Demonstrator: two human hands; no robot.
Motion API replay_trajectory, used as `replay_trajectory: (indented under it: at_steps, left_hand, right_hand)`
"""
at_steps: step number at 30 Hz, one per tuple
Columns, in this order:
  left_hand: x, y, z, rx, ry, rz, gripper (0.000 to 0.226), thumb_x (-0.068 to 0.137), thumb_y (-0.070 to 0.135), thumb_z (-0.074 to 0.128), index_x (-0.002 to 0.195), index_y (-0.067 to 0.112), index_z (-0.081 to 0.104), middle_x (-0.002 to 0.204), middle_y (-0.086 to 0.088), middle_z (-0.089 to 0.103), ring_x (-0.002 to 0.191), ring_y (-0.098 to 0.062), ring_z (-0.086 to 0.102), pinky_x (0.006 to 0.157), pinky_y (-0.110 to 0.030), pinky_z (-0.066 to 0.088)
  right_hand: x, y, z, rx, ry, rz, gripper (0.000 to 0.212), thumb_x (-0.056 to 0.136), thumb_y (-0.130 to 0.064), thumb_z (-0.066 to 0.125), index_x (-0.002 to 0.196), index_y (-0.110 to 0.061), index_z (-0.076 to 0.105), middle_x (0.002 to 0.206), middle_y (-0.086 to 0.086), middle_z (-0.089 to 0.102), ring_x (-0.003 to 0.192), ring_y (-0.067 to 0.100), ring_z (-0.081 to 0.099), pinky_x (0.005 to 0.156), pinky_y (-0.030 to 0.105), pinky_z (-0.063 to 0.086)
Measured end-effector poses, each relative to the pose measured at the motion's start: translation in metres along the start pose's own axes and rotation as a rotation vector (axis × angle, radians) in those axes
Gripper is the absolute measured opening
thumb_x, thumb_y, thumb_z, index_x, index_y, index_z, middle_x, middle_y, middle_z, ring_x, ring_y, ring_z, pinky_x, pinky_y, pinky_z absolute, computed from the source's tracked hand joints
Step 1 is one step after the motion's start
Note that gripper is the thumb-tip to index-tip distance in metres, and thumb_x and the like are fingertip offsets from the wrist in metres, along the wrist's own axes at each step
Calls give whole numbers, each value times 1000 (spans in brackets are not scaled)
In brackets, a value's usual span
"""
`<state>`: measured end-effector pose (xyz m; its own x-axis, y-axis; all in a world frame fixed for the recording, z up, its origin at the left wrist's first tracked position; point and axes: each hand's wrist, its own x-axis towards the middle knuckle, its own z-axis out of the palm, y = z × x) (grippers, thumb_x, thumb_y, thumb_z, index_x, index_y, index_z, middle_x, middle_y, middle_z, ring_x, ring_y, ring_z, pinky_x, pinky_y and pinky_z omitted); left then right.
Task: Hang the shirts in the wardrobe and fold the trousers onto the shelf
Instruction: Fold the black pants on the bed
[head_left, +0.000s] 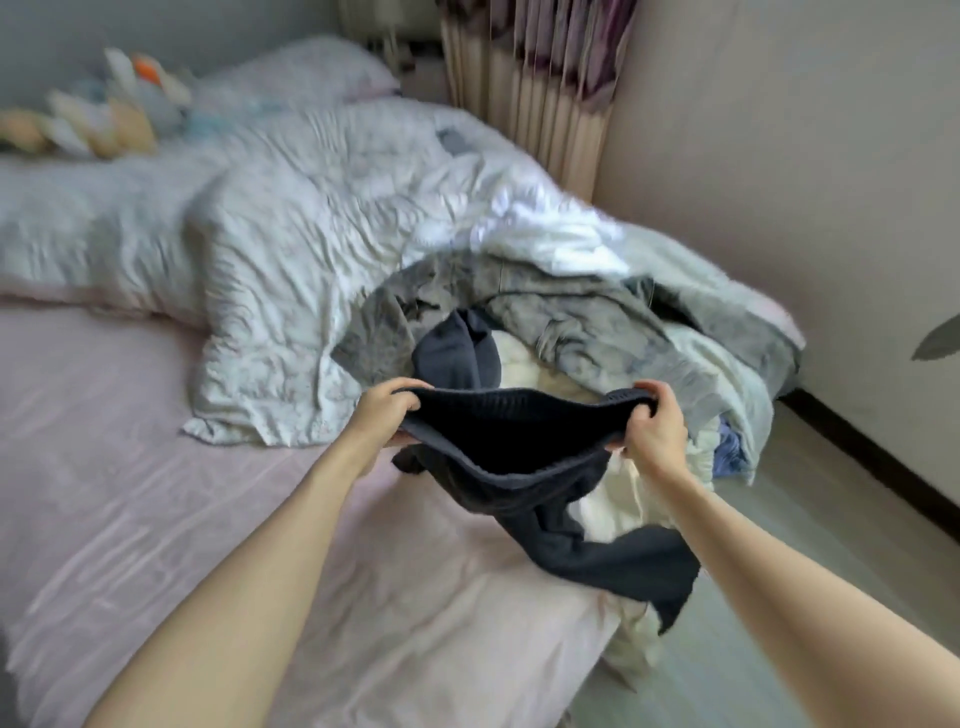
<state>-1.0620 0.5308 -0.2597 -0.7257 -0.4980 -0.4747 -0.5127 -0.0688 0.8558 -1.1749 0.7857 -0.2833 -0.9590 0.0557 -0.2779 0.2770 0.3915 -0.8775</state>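
Note:
I hold a dark navy knitted garment (524, 457) stretched between both hands above the bed's corner. My left hand (387, 415) grips its ribbed band at the left end, and my right hand (652, 426) grips the same band at the right end. The rest of it hangs down and trails over the mattress edge. Behind it lies a pile of clothes: a grey mottled garment (571, 322), a dark blue piece (457, 353), cream-white fabric (519, 364) and a bit of light blue cloth (730, 452). No wardrobe or shelf is in view.
A pink-sheeted bed (156, 467) fills the left and centre, with a crumpled white duvet (291, 249), a pillow (306, 67) and plush toys (104, 114) at its far end. A curtain (540, 83) and wall (805, 156) stand to the right, with pale floor (831, 493) beside the bed.

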Motion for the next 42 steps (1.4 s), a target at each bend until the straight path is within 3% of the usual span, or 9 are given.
replay_trajectory:
  at_steps: [4, 11, 19, 23, 27, 29, 33, 38, 42]
  left_hand:
    - [-27, 110, -7, -253, -40, 143, 7, 87, 13, 60, 91, 17, 64, 86, -4, 63, 79, -17, 61, 52, -23, 53]
    - [-78, 267, 4, -507, 64, 534, 8, 90, 20, 61, 85, 14, 57, 91, -3, 60, 88, -15, 60, 58, -24, 55]
    - [-153, 399, -31, -709, 102, 856, 7, 86, 17, 66, 84, 16, 59, 90, -1, 57, 86, -16, 61, 63, -25, 56]
    - [-183, 423, -61, -407, 186, 1019, 25, 77, 22, 76, 97, 20, 62, 108, -3, 57, 100, -17, 60, 75, -26, 56]
    - [-206, 417, -109, 431, 427, 1022, 79, 65, 33, 84, 131, 37, 41, 118, 1, 29, 112, -13, 39, 98, -21, 30]
    - [-216, 409, -127, 665, 411, 941, 88, 64, 33, 85, 136, 42, 34, 117, 1, 29, 110, -16, 44, 95, -21, 32]
    - [-230, 392, -152, 536, 534, 886, 33, 75, 45, 72, 102, 28, 62, 87, 1, 60, 54, -7, 59, 52, -21, 48]
    - [-238, 375, -178, 568, 1074, 700, 36, 78, 51, 55, 68, 16, 56, 70, 1, 62, 72, -23, 62, 62, -29, 45]
    - [-245, 362, -200, 229, 1055, 600, 32, 76, 49, 60, 81, 18, 62, 72, 4, 66, 57, -17, 67, 75, -32, 55]
  right_hand:
    - [10, -108, -38, 214, 40, -136, 28, 92, -12, 34, 112, -24, 50, 108, 3, 54, 74, 17, 59, 47, 25, 48]
    - [4, -260, -102, 536, 129, -380, 33, 96, -16, 37, 125, -24, 51, 125, 3, 52, 109, 22, 53, 61, 29, 50]
    - [-36, -406, -165, 990, -116, -585, 70, 85, 8, 46, 140, -34, 35, 123, -1, 45, 86, 11, 57, 66, 22, 50]
    - [-55, -450, -162, 931, -195, -723, 81, 78, 13, 44, 140, -38, 32, 113, 2, 50, 76, 12, 52, 64, 24, 46]
    - [-67, -478, -151, 567, -97, -834, 69, 72, 14, 27, 127, -24, 44, 130, 6, 48, 90, 18, 54, 81, 37, 51]
    - [-74, -487, -146, 327, -79, -882, 53, 74, 11, 26, 111, -21, 48, 119, 9, 52, 86, 17, 51, 70, 35, 52]
    - [-98, -499, -127, -82, -295, -815, 43, 80, 6, 27, 86, -17, 64, 88, 4, 56, 79, 22, 54, 45, 23, 47]
    - [-111, -494, -103, 331, -908, -672, 15, 87, -10, 58, 100, -3, 63, 90, 7, 63, 80, 14, 60, 65, 19, 53]
    - [-115, -483, -77, 342, -1178, -751, 32, 74, -10, 68, 105, -13, 59, 95, 5, 64, 85, 14, 62, 74, 23, 52]
